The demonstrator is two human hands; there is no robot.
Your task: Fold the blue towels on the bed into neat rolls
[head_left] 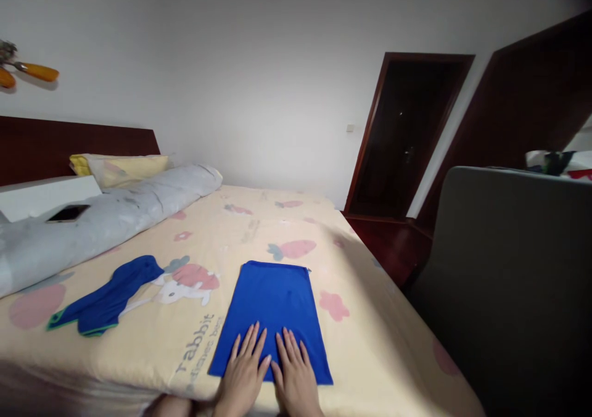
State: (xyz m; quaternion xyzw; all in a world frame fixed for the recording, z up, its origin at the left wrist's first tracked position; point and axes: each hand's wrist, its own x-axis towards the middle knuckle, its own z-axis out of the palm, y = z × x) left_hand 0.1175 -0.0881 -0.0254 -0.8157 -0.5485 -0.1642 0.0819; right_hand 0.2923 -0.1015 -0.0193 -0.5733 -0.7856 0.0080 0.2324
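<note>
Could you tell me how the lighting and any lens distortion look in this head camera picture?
Head view: soft, even light on the bed sheet and blue cloth, with no glare; both hands are sharp. The doorway and right side are dark, the corners vignetted. Wide-angle distortion tilts the door frame and bends the chair back.

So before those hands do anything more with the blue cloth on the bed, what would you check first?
1. Both hands flat on the cloth: ok; left hand and right hand press its near end.
2. Blue cloth lying flat, edges straight: ok.
3. Cloth fully on the bed sheet: ok.
4. Second blue garment lying apart from it: ok, crumpled to the left.
5. Rolled grey quilt out of the way: ok.
6. Underside of cloth smooth: cannot tell.
</note>
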